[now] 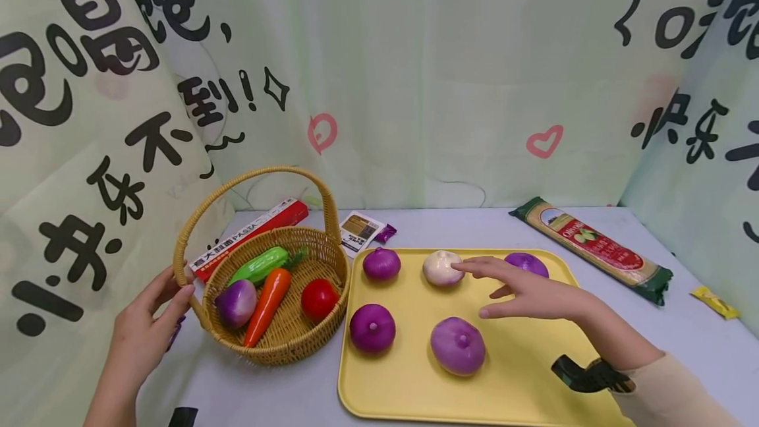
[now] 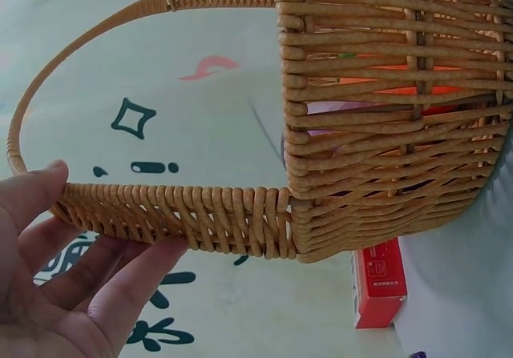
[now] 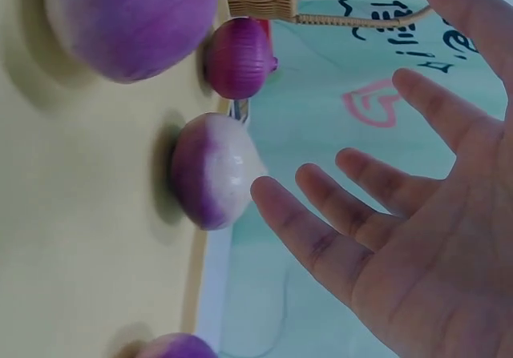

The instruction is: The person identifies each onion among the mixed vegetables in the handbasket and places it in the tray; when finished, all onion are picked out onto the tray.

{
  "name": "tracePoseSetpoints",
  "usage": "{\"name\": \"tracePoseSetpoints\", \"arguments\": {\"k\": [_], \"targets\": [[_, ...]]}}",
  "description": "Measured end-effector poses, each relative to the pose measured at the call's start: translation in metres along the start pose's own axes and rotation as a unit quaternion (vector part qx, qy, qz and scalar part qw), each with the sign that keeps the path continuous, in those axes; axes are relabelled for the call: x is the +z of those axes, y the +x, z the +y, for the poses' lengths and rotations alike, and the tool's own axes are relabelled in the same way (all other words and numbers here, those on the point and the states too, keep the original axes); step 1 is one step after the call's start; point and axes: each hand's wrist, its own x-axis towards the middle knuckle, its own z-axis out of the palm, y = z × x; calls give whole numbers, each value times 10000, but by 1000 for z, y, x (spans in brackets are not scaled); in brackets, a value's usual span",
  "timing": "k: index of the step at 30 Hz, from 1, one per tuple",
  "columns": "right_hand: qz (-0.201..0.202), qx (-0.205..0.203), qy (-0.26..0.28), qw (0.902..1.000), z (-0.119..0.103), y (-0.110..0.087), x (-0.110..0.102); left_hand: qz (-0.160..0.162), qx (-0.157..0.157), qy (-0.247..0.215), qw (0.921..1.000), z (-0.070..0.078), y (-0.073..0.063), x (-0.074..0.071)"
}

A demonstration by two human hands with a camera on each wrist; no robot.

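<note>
My left hand [image 1: 148, 321] holds the wicker basket [image 1: 290, 348] by the left foot of its arched handle [image 2: 168, 214], thumb on one side and fingers on the other. Inside the basket lie a green vegetable [image 1: 261, 265], an orange carrot [image 1: 268, 307], a red tomato [image 1: 319, 300] and a purple-and-white turnip [image 1: 236, 303]. Over the yellow tray [image 1: 522, 374] hovers my right hand [image 1: 534, 292], fingers spread and holding nothing. Its fingertips are close to a white-and-purple turnip [image 3: 215, 171]. Nearby sit a larger pale purple turnip [image 1: 458, 346] and a purple onion [image 1: 382, 264].
Another round purple vegetable [image 1: 372, 329] sits at the tray's left, and one [image 1: 526, 263] is partly behind my right hand. Behind the basket lies a red-and-white pasta box [image 1: 255, 236]. A printed card [image 1: 359, 232], an Olivoila packet [image 1: 593, 246] and a yellow wrapper [image 1: 714, 302] lie around the tray.
</note>
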Motion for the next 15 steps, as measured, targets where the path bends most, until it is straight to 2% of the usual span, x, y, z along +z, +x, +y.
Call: {"name": "tracePoseSetpoints", "arguments": {"k": [10, 15], "targets": [[64, -158, -113, 9998, -25, 25, -19, 93, 44, 3, 9999, -1, -2, 2], [-55, -211, -127, 9997, -42, 44, -22, 110, 0, -31, 9999, 0, -1, 3]]}}
